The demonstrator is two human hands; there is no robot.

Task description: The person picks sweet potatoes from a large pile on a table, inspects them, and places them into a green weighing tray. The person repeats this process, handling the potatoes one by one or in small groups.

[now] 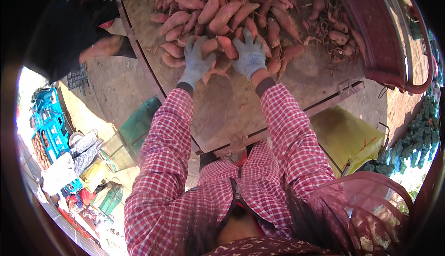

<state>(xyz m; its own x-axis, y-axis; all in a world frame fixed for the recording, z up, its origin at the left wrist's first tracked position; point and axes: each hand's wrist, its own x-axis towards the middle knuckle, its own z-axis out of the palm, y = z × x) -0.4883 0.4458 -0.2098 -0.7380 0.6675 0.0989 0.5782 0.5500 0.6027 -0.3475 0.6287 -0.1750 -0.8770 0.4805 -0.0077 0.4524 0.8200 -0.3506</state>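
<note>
A heap of reddish sweet potatoes [222, 16] covers the far part of a dirt-coated flat bed [222, 117]. My left hand [198, 60], in a grey work glove, has thumb and fingers around a sweet potato [209, 46] at the near edge of the heap. Close by on the right, my right hand [249, 55], gloved the same way, lies palm down with fingers spread against the heap. Its inner side touches another sweet potato [227, 46]; whether it grips anything underneath is hidden. A broken-looking piece [219, 70] lies between my wrists.
Metal rails [142, 56] edge the bed, and a dark red panel [368, 23] rises at right. Smaller rooty sweet potatoes [339, 35] lie beside it. A yellow sack [347, 138] and green sack [139, 120] hang outside. Another person's hand [102, 48] is at left, near blue crates [52, 124].
</note>
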